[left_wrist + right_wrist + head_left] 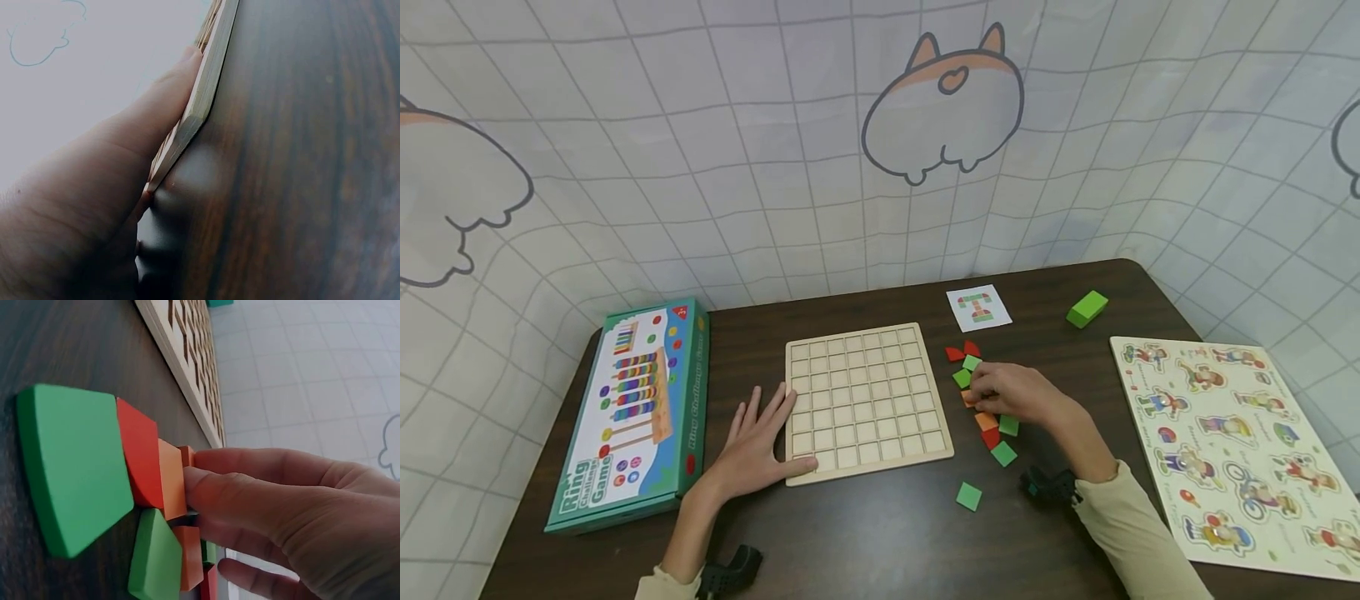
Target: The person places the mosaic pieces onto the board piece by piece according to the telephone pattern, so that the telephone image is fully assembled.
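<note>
My left hand [758,446] lies with spread fingers against the left edge of a wooden grid board [867,400]; in the left wrist view its thumb [165,94] rests along the board's edge [203,94]. My right hand [1018,392] is over a row of coloured blocks right of the board. In the right wrist view, its thumb and index finger pinch a small orange block [187,454], mostly hidden by the fingertips. Beside it lie another orange block [172,478], a red block [139,453] and green blocks [78,462]. Red quarter-round blocks [954,354] lie at the row's far end.
A pattern card [979,307] lies behind the blocks, with a bright green block [1086,309] to its right. One green square [969,497] sits nearer the front. A boxed ring game [632,408] stands left; a picture puzzle board [1232,458] lies right.
</note>
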A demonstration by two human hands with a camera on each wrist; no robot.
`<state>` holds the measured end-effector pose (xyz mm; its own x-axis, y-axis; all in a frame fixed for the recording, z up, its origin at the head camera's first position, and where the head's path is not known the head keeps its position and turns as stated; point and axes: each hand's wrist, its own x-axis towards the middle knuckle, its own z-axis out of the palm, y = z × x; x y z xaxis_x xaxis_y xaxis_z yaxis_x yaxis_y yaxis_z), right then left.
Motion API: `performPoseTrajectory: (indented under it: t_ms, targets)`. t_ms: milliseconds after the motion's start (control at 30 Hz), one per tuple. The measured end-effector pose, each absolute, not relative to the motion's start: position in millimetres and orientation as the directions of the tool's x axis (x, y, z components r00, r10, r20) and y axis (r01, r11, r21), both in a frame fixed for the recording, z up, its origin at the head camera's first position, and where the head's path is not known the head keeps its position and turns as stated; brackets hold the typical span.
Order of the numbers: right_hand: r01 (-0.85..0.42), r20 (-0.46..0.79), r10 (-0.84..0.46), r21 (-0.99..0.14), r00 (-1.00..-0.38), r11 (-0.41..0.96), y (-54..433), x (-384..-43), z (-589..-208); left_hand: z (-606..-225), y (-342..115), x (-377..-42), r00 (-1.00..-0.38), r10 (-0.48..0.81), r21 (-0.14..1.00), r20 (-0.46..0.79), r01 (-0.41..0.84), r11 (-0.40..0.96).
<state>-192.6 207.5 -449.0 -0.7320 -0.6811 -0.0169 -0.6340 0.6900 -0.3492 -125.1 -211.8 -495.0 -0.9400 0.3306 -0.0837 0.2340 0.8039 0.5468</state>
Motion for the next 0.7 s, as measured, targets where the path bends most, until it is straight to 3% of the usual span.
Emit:
performPoseTrajectory:
  t_ms: [333, 500, 700]
  targets:
    - [-0.674, 0.008, -0.723, -0.371, -0.691, 0.639, 211, -198, -453, -497, -213, -125, -0.942, 0.324, 0.541, -0.084, 0.230, 0.809]
    - [-0.647, 0.015, -0.708, -0.419, -0.706, 0.637, 213, -201, -449, -498, -215, -125, -0.944, 0.321, 0.526, -0.080, 0.233, 0.818]
    - [-0.652, 0.136, -0.680, -0.467, -0.720, 0.597, 202, -202, -443, -499, -213, -125, -0.945, 0.321, 0.520, -0.062, 0.243, 0.819]
